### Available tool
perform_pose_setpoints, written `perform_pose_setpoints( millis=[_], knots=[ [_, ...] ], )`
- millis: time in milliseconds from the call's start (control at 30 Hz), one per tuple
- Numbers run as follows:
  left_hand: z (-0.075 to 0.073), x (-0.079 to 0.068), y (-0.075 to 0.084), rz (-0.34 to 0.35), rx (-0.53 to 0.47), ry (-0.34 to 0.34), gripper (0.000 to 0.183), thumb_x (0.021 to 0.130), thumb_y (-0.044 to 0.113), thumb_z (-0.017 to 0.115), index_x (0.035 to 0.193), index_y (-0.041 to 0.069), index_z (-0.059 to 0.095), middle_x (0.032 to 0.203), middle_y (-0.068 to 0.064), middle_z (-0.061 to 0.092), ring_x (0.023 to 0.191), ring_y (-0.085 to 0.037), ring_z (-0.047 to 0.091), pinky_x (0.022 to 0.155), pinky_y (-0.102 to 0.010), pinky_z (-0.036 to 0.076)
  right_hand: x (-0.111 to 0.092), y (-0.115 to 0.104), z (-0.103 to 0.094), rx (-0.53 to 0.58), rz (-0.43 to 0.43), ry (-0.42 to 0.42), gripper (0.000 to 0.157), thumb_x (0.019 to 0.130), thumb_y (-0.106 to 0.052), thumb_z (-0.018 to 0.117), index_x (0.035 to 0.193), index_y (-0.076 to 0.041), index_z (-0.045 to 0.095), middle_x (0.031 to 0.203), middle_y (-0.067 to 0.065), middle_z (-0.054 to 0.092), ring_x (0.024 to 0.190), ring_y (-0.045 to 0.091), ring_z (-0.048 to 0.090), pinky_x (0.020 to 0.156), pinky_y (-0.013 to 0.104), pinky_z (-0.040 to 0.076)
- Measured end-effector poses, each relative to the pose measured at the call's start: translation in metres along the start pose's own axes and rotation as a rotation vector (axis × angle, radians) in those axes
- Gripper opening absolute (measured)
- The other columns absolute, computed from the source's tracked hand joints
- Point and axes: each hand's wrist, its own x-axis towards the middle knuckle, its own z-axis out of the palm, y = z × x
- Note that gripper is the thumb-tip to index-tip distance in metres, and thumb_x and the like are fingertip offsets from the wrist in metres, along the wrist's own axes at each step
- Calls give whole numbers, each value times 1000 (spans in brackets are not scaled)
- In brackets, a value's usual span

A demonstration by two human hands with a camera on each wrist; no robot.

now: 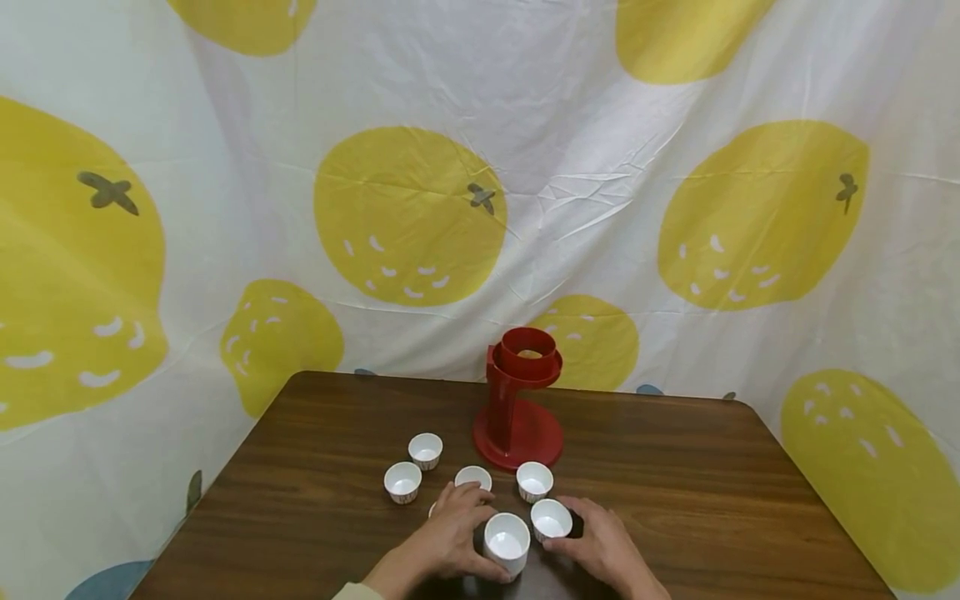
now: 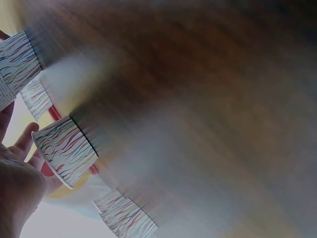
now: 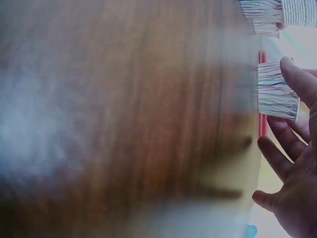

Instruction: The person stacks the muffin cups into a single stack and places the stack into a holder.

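In the head view my left hand [image 1: 453,533] grips a stack of white paper cups [image 1: 507,540], thumb on the near side and fingers on the far side. Its ridged layered rims and wavy coloured lines show in the left wrist view. Just right of the stack, my right hand [image 1: 600,546] holds a single paper cup [image 1: 551,520] between thumb and fingers. That same cup [image 3: 277,91] appears upright with a striped wall in the right wrist view. Another paper cup [image 1: 535,481] stands behind it. Beyond the left fingers is a partly covered cup [image 1: 473,476].
Two more paper cups [image 1: 425,450] stand at the left, and another shows only a sliver of rim behind the left hand. A red stand [image 1: 517,433] with a round base and a ring-shaped top is at the back of the wooden table [image 1: 712,483]. A lemon-print cloth [image 1: 570,208] hangs behind.
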Motion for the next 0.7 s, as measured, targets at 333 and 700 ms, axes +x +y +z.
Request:
perform_pose_setpoints(
  millis=[333, 700],
  knots=[
    [0, 1, 0, -13, 10, -3, 61, 62, 56, 88, 106, 19, 71, 129, -6, 58, 132, -29, 42, 109, -65, 25, -1, -4, -8, 54, 80, 39, 55, 67, -36, 90, 114, -15, 71, 109, 0, 70, 104, 21, 64, 90, 43, 50],
    [-1, 1, 1, -13, 7, -12, 60, 62, 55, 88, 106, 18, 71, 128, -6, 58, 131, -29, 42, 109, -65, 25, -4, -15, -18, 72, 100, 43, 56, 70, -38, 89, 117, -14, 70, 114, 0, 70, 110, 23, 62, 94, 46, 47]
  ],
)
